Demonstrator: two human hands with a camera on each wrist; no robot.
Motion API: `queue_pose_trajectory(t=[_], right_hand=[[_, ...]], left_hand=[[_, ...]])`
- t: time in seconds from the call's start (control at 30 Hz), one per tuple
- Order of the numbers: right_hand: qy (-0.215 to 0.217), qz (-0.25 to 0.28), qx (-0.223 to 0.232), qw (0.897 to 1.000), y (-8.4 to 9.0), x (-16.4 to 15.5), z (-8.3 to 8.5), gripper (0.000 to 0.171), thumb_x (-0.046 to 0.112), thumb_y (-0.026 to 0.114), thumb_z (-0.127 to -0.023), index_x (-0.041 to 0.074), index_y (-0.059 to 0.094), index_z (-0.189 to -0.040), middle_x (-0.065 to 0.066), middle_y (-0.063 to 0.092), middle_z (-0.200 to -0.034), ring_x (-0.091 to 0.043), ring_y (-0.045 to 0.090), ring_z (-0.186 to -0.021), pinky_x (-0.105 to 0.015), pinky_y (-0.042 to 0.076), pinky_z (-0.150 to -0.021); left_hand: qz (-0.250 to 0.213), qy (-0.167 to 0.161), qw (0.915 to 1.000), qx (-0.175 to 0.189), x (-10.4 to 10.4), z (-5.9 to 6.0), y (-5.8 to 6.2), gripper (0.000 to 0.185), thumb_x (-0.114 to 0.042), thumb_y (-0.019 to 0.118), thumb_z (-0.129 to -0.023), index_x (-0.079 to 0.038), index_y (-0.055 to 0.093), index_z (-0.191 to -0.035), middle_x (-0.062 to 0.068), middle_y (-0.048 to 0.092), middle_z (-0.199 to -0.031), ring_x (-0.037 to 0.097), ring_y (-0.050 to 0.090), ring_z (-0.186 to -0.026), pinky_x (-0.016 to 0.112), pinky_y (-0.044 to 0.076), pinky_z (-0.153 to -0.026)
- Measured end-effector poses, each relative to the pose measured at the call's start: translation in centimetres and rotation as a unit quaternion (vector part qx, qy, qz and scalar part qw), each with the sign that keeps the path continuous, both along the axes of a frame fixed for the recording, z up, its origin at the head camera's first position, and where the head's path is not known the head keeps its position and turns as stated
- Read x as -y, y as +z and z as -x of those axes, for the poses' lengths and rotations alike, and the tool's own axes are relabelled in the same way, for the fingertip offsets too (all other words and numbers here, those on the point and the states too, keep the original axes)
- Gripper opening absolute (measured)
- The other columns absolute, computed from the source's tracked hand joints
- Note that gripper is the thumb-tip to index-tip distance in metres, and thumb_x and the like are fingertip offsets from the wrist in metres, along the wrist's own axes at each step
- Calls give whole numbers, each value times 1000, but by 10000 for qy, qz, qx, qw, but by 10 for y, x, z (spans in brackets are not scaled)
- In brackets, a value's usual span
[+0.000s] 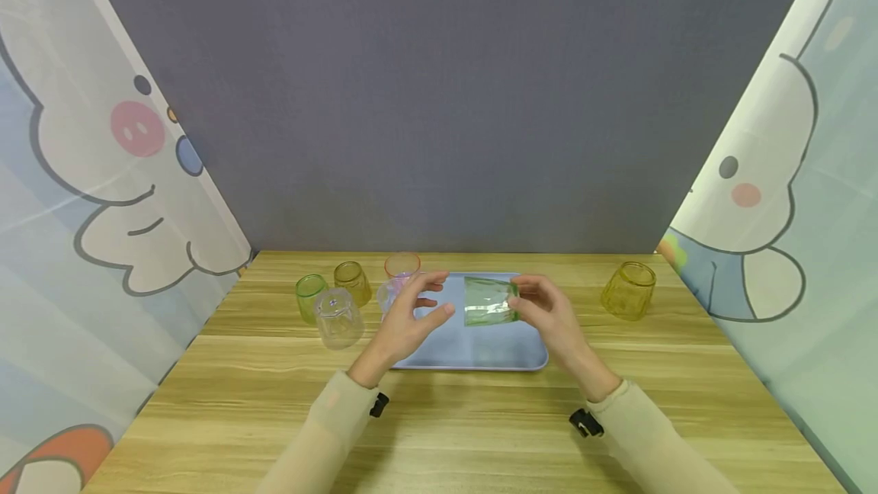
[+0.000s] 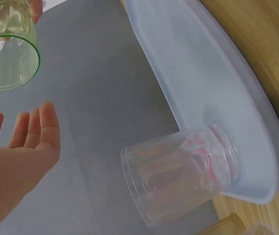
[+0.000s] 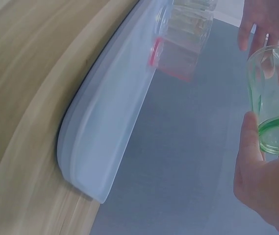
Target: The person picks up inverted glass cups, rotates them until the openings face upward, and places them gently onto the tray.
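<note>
Over the pale blue tray [image 1: 494, 355], my right hand [image 1: 554, 319] holds a green-tinted glass [image 1: 488, 303] on its side, thumb and fingers around its base end. Its mouth faces left, toward my left hand [image 1: 405, 326]. That hand holds nothing; its fingers are apart and its thumb is extended, with a gap to the green rim. In the left wrist view, a clear glass [image 2: 168, 176] stands upright on the tray; in the head view my left hand partly hides it. A pink glass [image 1: 402, 265] with an orange-red rim stands at the tray's back left.
Left of the tray stand a green glass [image 1: 310, 297], an amber glass [image 1: 353, 282] and an upside-down clear glass [image 1: 339, 320]. A yellow glass [image 1: 628, 293] stands at the far right of the wooden table [image 1: 473, 433]. A grey panel [image 1: 453, 97] rises behind.
</note>
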State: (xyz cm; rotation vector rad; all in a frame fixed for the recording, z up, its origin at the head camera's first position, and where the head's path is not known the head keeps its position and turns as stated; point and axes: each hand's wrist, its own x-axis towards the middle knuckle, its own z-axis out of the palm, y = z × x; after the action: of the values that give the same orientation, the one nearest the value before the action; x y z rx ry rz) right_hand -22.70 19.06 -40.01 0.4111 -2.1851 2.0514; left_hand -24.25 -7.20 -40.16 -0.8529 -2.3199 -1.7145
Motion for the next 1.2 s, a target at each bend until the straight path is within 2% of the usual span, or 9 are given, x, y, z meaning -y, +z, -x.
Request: queue_pose_trajectory(t=[0.2, 0.37, 0.6, 0.9, 1.2], right_hand=[[75, 91, -6, 9999, -1, 5, -1, 37, 8, 64, -97, -7, 56, -130, -15, 58, -116, -14, 60, -102, -30, 55, -87], [108, 84, 41, 9999, -1, 8, -2, 37, 9, 64, -97, -7, 56, -130, -16, 57, -117, -15, 60, -103, -31, 55, -88], [163, 157, 141, 9996, -2, 12, -5, 38, 11, 64, -98, -6, 55, -131, -16, 57, -118, -16, 61, -103, -33, 54, -89], [434, 544, 141, 9975, -6, 17, -3, 38, 6, 62, -98, -10, 52, -130, -20, 56, -118, -17, 61, -101, -31, 57, -86], [543, 559, 169, 9968, -7, 17, -3, 38, 9, 61, -100, -10, 51, -131, -20, 54, -118, -17, 60, -101, -31, 57, -86]], left_hand=[[-76, -90, 9999, -11, -2, 0, -2, 54, -20, 68, -98, -3, 50, -145, 16, 50, -146, 38, 49, -129, 50, 48, -101], [-144, -212, 9997, 15, -4, -1, -4, 53, -19, 67, -98, -5, 49, -146, 15, 50, -145, 42, 48, -128, 48, 48, -101], [-104, -304, 9992, 244, -7, -1, -7, 55, -20, 67, -98, -13, 48, -148, 8, 48, -147, 36, 48, -130, 48, 47, -103], [-318, -444, 9975, 454, -9, -4, -7, 59, -19, 69, -96, -13, 45, -150, 15, 45, -148, 29, 48, -128, 44, 50, -101], [-396, -346, 9975, 471, -8, -2, -9, 56, -18, 71, -95, -14, 50, -147, 8, 50, -143, 28, 51, -124, 40, 52, -97]])
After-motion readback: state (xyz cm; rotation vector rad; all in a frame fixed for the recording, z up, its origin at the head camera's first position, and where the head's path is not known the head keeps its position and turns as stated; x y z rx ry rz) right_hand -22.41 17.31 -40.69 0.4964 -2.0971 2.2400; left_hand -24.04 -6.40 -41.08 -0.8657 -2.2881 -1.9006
